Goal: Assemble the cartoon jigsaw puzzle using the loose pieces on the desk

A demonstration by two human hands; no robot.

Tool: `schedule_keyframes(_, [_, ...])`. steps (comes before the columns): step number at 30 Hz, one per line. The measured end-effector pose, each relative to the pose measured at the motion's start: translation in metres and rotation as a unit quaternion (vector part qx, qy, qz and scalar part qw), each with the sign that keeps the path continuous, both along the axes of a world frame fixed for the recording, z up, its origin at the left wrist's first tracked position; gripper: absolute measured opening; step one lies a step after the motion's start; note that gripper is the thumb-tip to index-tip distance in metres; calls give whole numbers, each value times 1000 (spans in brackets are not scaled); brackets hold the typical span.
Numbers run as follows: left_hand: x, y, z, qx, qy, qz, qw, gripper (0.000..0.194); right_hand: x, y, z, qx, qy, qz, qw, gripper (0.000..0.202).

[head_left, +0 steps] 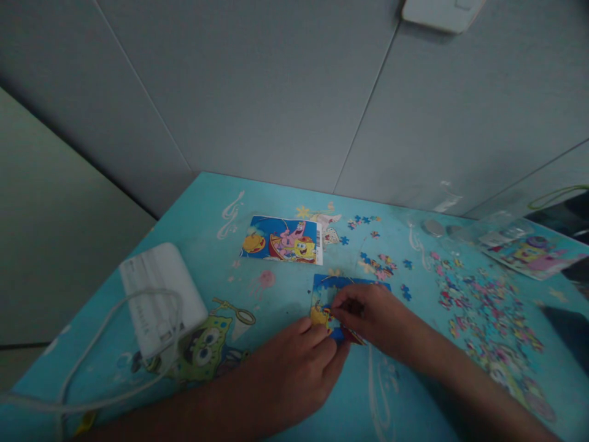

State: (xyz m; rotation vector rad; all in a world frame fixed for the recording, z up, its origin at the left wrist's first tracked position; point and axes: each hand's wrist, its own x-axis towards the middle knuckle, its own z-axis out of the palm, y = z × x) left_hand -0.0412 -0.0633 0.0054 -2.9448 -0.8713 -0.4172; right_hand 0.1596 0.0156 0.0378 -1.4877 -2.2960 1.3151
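left hand (294,368), nearest the viewer, rests knuckles-up on the turquoise table (221,184); its fingertips are pinched together against the near edge of the partly built puzzle (331,301), though whether a piece sits between them cannot be told. right hand (368,316), just beyond and to the right, meets it fingertip to fingertip; thumb and forefinger are closed on the same puzzle, at the yellow patch on its near left corner. the puzzle lies flat on the table directly under both grips, its blue far edge showing past the right hand's knuckles. left of the hands, a white power bank (159,294) with a white cable (92,344) looping off its near end. right of the hands, well apart, a wide scatter of loose pieces (483,307). beyond the grip, a smaller cluster of pieces (380,264), then the cartoon reference card (280,239) lying flat. farthest right, a clear plastic bag (524,245) with a printed sheet in it, against the grey wall (276,92).
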Motion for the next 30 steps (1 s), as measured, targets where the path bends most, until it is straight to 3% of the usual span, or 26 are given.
schedule_keyframes(14, [0,1,0,11,-2,0,1000,27,5,-4,-7,32,-3,-5,999,7])
schedule_keyframes(23, [-1,3,5,-1,6,-3,1000,28,4,-2,7,-35,-19,-21,999,23])
schedule_keyframes(30, [-1,1,3,-7,6,-2,1000,26,2,-9,10,-59,-4,-36,998,21])
